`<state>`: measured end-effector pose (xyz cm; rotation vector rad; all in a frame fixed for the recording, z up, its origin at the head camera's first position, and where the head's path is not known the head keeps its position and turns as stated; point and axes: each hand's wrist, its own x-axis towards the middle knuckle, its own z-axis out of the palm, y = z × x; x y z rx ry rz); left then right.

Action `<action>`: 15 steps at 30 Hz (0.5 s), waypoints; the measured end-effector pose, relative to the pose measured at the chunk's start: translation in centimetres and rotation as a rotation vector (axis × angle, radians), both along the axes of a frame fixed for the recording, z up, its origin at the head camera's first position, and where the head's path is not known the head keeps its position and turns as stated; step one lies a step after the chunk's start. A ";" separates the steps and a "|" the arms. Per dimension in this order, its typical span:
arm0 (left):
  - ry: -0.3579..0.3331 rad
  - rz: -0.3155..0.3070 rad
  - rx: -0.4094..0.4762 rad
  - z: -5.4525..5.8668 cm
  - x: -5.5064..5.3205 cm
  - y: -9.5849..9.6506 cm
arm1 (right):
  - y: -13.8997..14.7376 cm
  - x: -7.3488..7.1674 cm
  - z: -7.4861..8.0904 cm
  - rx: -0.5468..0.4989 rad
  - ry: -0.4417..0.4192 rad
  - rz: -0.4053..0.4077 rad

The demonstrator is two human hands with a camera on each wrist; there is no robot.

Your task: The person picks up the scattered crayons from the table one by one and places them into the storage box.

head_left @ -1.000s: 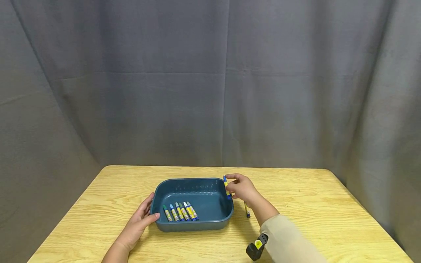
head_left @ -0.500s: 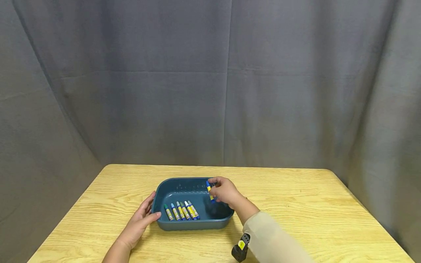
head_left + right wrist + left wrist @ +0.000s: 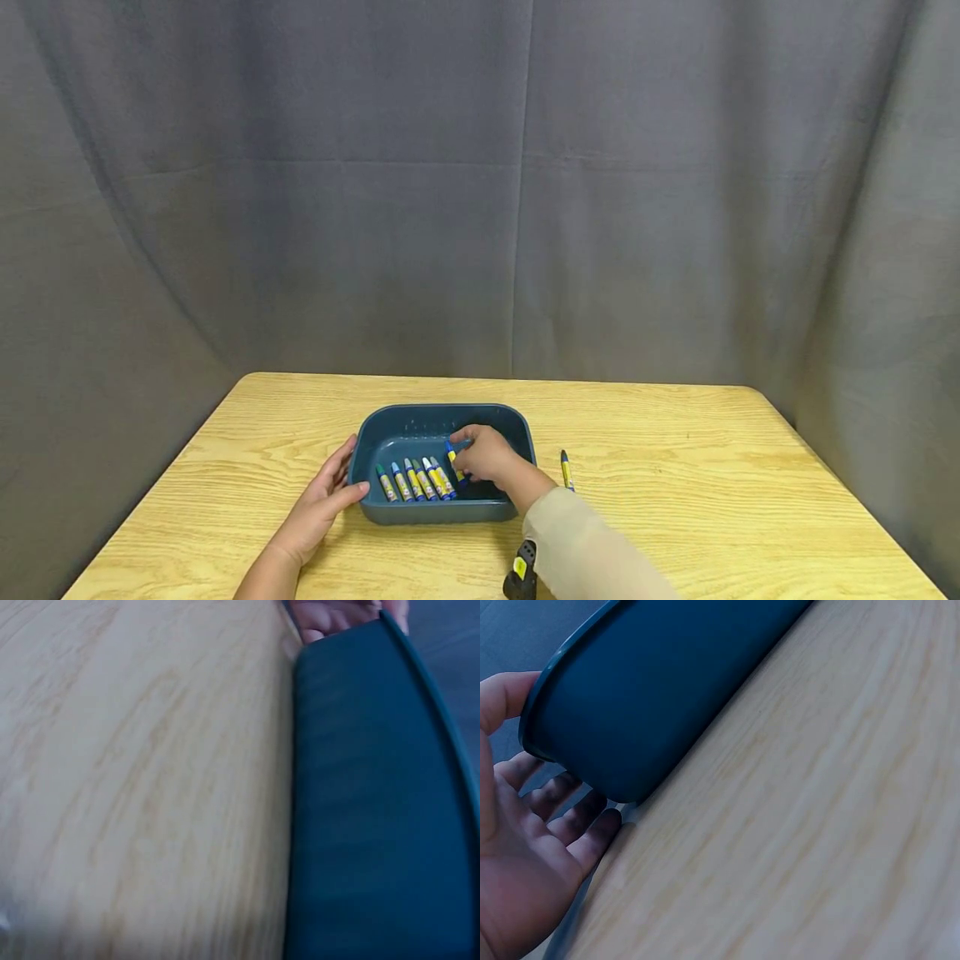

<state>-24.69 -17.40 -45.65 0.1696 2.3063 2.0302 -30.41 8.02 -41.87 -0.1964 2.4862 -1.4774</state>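
Note:
My left hand (image 3: 318, 504) grips the left end of a dark teal rectangular basin (image 3: 442, 514), thumb over the rim and fingers along the outer wall, as the left wrist view shows with its fingers (image 3: 592, 840) beneath the rim. Inside the basin, my right hand (image 3: 491, 457) pinches a blue crayon (image 3: 451, 452) with a yellow wrapper, tilted, its lower end close to the basin floor. Several crayons (image 3: 414, 482) with green, light blue, grey and white tips lie side by side just left of it. The right wrist view catches only the basin's outer wall (image 3: 375, 787) and left fingers.
One dark-tipped crayon (image 3: 566, 470) lies on the wooden table (image 3: 712, 500) to the right of the basin, beside the right forearm. A grey curtain (image 3: 480, 208) hangs behind the table and along both sides.
My right hand has carried the blue crayon from the basin's right rim leftward and down into it, beside the row. My left hand keeps its hold on the basin.

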 end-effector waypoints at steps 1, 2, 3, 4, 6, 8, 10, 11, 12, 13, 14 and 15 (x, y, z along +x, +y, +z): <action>0.001 -0.004 0.004 0.0 0.0 0.0 | -0.1 0.0 -0.1 0.011 0.000 0.001; 0.005 -0.006 0.008 0.1 0.0 0.0 | -0.3 0.0 -0.2 0.021 -0.003 0.000; 0.008 -0.007 0.007 0.1 0.0 0.1 | -0.3 0.0 -0.3 0.035 -0.003 0.000; 0.009 -0.010 0.009 0.1 0.0 0.1 | -0.4 0.1 -0.4 0.048 -0.002 -0.002; 0.010 -0.015 0.011 0.2 0.0 0.1 | -0.6 0.1 -0.4 0.069 -0.007 -0.004; 0.011 -0.010 0.009 0.2 0.0 0.1 | -0.7 0.2 -0.3 0.095 -0.007 -0.007; 0.005 -0.007 0.007 0.2 0.0 0.1 | -0.8 0.2 -0.3 0.125 -0.003 -0.007; 0.003 -0.004 0.004 0.2 -0.1 0.1 | -0.9 0.2 -0.3 0.144 0.002 -0.005; -0.001 0.000 0.000 0.1 -0.1 0.1 | -1.0 0.2 -0.3 0.164 0.008 -0.004; -0.004 0.002 -0.002 0.1 -0.1 0.0 | -1.0 0.2 -0.3 0.185 0.017 -0.005; -0.006 0.001 -0.004 0.0 -0.1 0.0 | -1.1 0.3 -0.2 0.202 0.026 -0.002; -0.009 0.002 -0.006 0.0 -0.2 0.0 | -1.1 0.3 -0.2 0.221 0.037 -0.001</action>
